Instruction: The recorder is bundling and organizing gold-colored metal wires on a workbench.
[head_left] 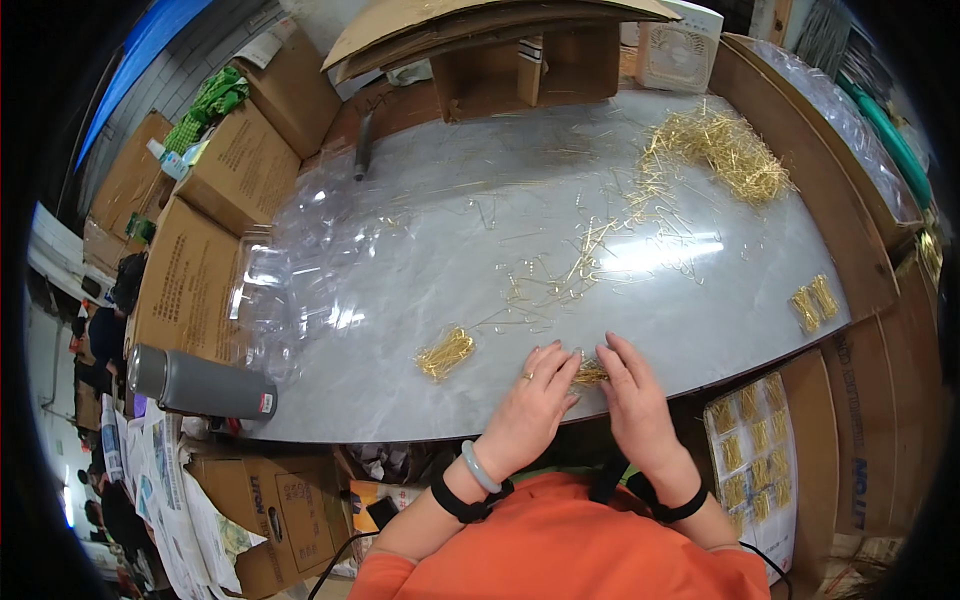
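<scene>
A small bundle of gold wire hooks [590,374] lies at the table's front edge, between my two hands. My left hand [530,415] holds it from the left with bent fingers, a ring and a pale bangle on that arm. From the right, my right hand [638,412] closes on the other end, thumb and fingers against it. Part of the bundle is hidden under the fingers. Left of my hands sits a gathered bunch of gold hooks [446,353]. Loose gold hooks [590,250] are scattered beyond my hands, leading back to a large heap [735,155].
Clear plastic trays [300,270] pile up at the left, beside a grey bottle [200,382] lying on its side. Two small hook bundles [815,302] rest at the right edge. Below right hangs a sheet of bundled hooks [752,450]. Cardboard boxes [190,290] border the grey table [450,270].
</scene>
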